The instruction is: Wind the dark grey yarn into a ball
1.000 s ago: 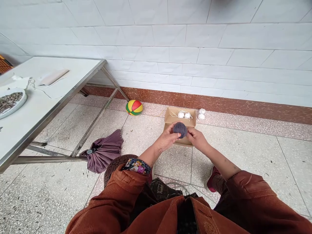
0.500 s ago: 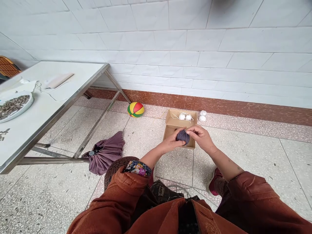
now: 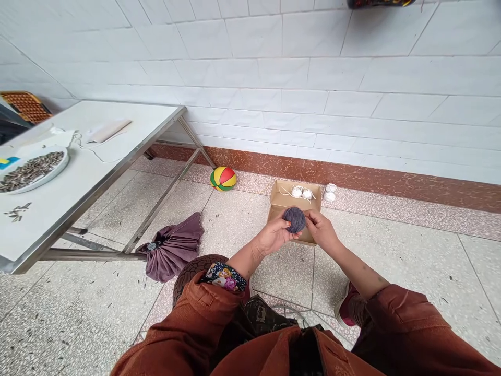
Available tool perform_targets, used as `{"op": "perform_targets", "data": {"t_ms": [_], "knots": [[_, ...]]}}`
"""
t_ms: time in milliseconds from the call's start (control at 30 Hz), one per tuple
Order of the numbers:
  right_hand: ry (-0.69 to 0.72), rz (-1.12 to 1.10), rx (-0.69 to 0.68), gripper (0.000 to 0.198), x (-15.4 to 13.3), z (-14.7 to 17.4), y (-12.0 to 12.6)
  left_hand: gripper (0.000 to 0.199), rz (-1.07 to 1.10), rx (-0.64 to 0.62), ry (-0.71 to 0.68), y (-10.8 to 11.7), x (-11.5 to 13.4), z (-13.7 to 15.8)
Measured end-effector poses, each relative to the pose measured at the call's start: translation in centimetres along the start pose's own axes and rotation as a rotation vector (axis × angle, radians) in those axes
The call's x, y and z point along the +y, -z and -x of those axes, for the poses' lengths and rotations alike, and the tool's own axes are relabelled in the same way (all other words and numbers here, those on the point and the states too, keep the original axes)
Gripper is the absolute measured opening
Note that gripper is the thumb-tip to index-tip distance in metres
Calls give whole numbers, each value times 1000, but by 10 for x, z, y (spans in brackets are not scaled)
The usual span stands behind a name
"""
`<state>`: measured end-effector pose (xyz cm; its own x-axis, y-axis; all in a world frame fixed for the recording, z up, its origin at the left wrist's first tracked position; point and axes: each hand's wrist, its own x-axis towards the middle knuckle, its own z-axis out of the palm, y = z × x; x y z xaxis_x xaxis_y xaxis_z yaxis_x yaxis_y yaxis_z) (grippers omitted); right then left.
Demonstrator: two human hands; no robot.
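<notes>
A dark grey-purple ball of yarn (image 3: 294, 220) rests in my left hand (image 3: 273, 235), its fingers curled under and around it. At the ball's right edge is my right hand (image 3: 321, 227), thumb and fingers pinched together. Whatever it pinches is too small or hidden to make out. Below and behind the hands an open cardboard box (image 3: 276, 213) sits on the floor, partly covered by them. Two white yarn balls (image 3: 301, 192) with loose strands lie in its raised far part. More white balls (image 3: 330, 192) are on the floor to the right of the box.
On the left stands a metal-framed white table (image 3: 117, 117) with a plate (image 3: 64, 166) of sunflower seeds. A purple folded umbrella (image 3: 172, 250) lies beside the table leg. A colourful ball (image 3: 223, 178) sits near the tiled wall (image 3: 250, 68). A dark round stool seat (image 3: 191, 271) is beside my left arm.
My right hand has shifted from the yarn ball's top right to its right edge and lower. My left hand has turned the ball, showing more of it. The camera view has shifted slightly.
</notes>
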<state>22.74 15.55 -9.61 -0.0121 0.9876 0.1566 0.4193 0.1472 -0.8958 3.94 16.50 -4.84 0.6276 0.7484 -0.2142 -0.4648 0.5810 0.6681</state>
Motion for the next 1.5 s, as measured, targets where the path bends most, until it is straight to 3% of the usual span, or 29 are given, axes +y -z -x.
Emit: {"op": "perform_targets", "data": {"t_ms": [233, 367, 467, 633, 733, 833, 1000, 1167, 1300, 1433, 1500], "knots": [[202, 90, -109, 20, -5, 7, -5, 58, -73, 136, -104, 9, 5, -3], [279, 45, -243, 18, -24, 9, 4, 57, -331, 252, -160, 20, 8, -8], [249, -54, -211, 19, -39, 5, 12, 51, -528, 302, -224, 27, 4, -13], [164, -127, -11, 24, -38, -12, 17, 69, -553, 110, -168, 28, -7, -12], [83, -130, 43, 28, -26, -19, 12, 78, -376, -38, -30, 21, -7, -7], [-7, -138, 17, 31, -14, -19, 1, 74, -181, -66, 8, 15, -1, -1], [-15, -54, -59, 30, -5, -8, -14, 64, 32, 54, -72, 10, 8, 0], [126, 107, -151, 27, -5, 2, -17, 56, 65, 118, -119, 9, 10, -3], [218, 176, -241, 26, -12, 6, -11, 51, -42, 172, -122, 14, 12, -6], [279, 73, -329, 26, -33, 11, 5, 47, -298, 318, -169, 23, 11, -10], [264, -1, -301, 26, -43, 12, 16, 49, -424, 355, -200, 24, 8, -12]]}}
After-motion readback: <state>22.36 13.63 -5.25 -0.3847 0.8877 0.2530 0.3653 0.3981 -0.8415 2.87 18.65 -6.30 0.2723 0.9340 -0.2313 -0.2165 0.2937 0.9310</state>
